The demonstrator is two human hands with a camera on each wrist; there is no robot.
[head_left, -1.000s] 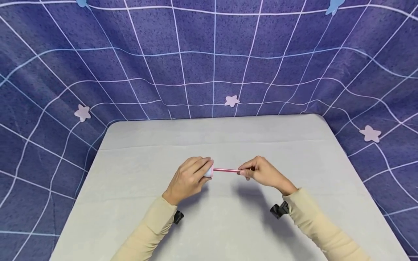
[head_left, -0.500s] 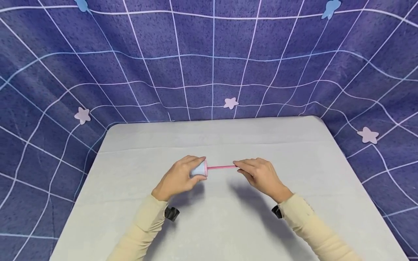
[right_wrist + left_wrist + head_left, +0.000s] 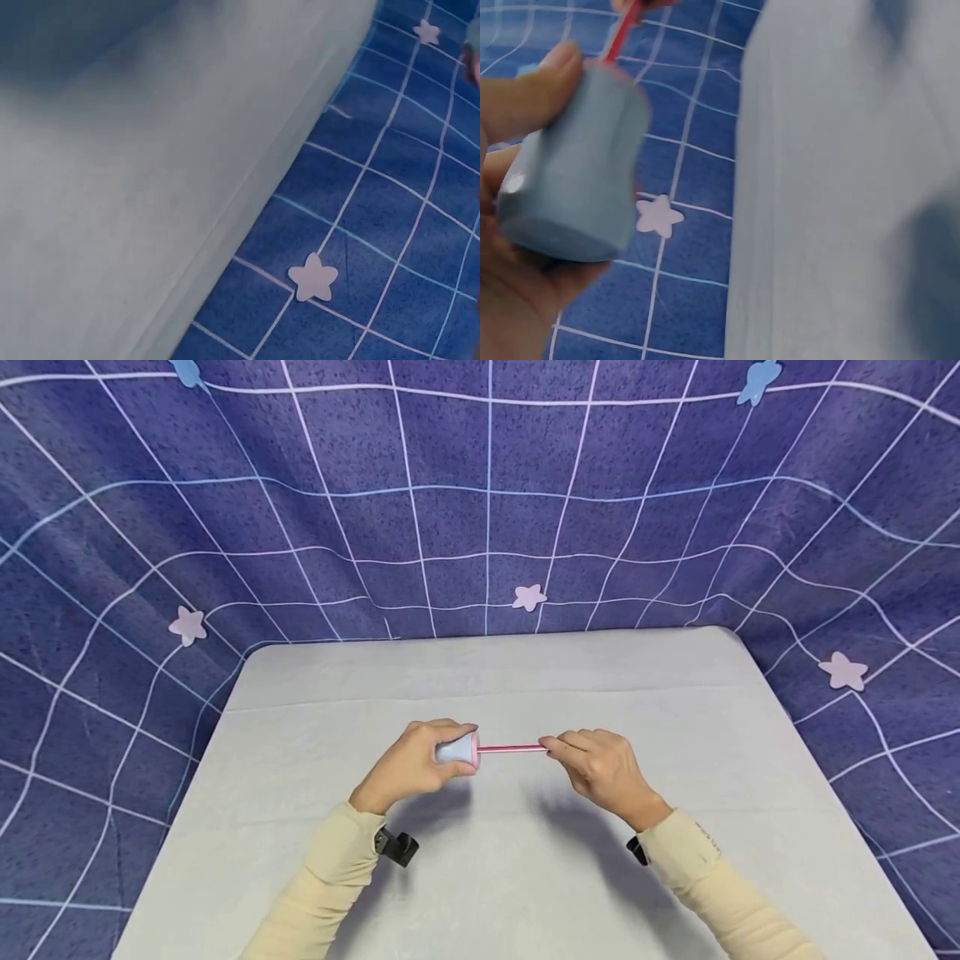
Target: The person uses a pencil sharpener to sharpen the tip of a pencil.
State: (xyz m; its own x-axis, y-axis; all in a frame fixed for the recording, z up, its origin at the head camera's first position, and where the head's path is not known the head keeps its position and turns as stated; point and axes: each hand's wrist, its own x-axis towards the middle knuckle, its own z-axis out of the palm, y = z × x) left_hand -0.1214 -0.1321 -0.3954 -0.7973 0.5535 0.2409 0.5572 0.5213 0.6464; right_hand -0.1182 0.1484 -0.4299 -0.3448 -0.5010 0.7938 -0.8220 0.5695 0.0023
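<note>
My left hand [image 3: 408, 766] grips a light blue, waisted, cup-like container [image 3: 455, 749] with a pink rim, held on its side above the table. In the left wrist view the thumb lies along the container's [image 3: 585, 165] side near the rim, fingers behind it. A thin red stick [image 3: 512, 748] runs straight out of the rimmed end, to the right. Its far end is hidden in my right hand [image 3: 603, 770], which pinches it between thumb and fingers from above. The right wrist view shows only slivers of hand and container at its right edge.
A table [image 3: 517, 860] covered in white cloth lies beneath both hands. Blue gridded curtain [image 3: 450, 510] with star shapes hangs around its back and sides. Black wrist cameras, such as the left one [image 3: 397, 847], stick out below the sleeves.
My left hand has shifted left with the container, showing more of its side. The right hand has turned over, from fingers curled beside the stick to knuckles up, still pinching it.
</note>
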